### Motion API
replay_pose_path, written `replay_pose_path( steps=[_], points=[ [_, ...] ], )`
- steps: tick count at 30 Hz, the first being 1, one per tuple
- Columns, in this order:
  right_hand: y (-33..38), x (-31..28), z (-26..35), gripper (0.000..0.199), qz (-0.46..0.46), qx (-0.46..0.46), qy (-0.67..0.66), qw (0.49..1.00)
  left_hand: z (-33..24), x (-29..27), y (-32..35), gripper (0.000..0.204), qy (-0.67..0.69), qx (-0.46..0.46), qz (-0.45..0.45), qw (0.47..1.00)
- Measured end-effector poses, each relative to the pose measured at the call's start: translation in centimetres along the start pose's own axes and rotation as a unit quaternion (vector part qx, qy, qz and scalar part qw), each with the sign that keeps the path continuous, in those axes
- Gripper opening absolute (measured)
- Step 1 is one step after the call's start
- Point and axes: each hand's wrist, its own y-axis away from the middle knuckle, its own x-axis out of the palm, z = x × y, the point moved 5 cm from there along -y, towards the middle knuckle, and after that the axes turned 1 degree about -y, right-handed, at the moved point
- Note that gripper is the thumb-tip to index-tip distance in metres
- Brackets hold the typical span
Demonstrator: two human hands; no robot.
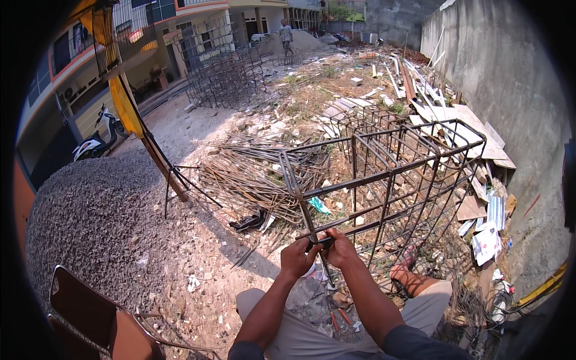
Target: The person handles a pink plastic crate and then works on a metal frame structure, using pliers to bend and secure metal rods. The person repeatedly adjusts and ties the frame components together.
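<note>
1. Left hand (pixel 298 257): closed around the lower bar of the rebar cage (pixel 384 174), fingers curled tight, at the cage's near corner.
2. Right hand (pixel 340 249): closed on the same joint, just beside the left hand and touching it. A thin dark piece sits between the two hands; whether it is tie wire or a tool cannot be made out.
3. The rebar cage lies on its side straight ahead of the person, long bars running away to the upper right, stirrups spaced along it. Its near end is at the hands; its far end reaches toward the wooden planks (pixel 444 114).
4. Hidden or cut off: fingertips of both hands are turned under the bar. The person's foot in a sandal (pixel 403 267) shows through the cage's lower bars. A brown chair (pixel 90 318) is cut by the lower left edge.
5. Containers: the cage is open-framed and holds nothing; ground litter shows through it.
6. Surroundings: a loose rebar pile (pixel 252 174) lies left of the cage; a gravel heap (pixel 96 210) further left; more finished cages (pixel 225 75) stand far back; a scooter (pixel 99 138) is parked by the building.
7. Edges and room: a concrete wall (pixel 510 90) closes the right side, scrap boards crowded along its foot. Bare dirt lies between gravel and rebar pile.
</note>
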Motion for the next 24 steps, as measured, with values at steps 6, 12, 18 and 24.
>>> replay_pose_path(
  steps=[6,12,18,24],
  points=[
    [-0.7,-0.8,-0.1,0.024,0.021,-0.033,0.081,0.996,-0.3,-0.4,-0.2,0.038,-0.004,0.009,0.038,0.999],
    [0.0,-0.8,-0.9,0.020,-0.063,-0.098,0.093,0.989,0.5,0.5,-0.1,0.037,-0.025,-0.018,0.064,0.997],
    [0.0,-1.1,-0.4,0.021,-0.057,-0.085,0.157,0.982,0.1,0.6,-0.1,0.042,0.066,-0.038,0.027,0.997],
    [0.7,-1.1,0.7,0.027,-0.007,0.020,0.189,0.982,0.9,0.5,0.3,0.041,0.084,-0.063,0.062,0.993]
  ],
)
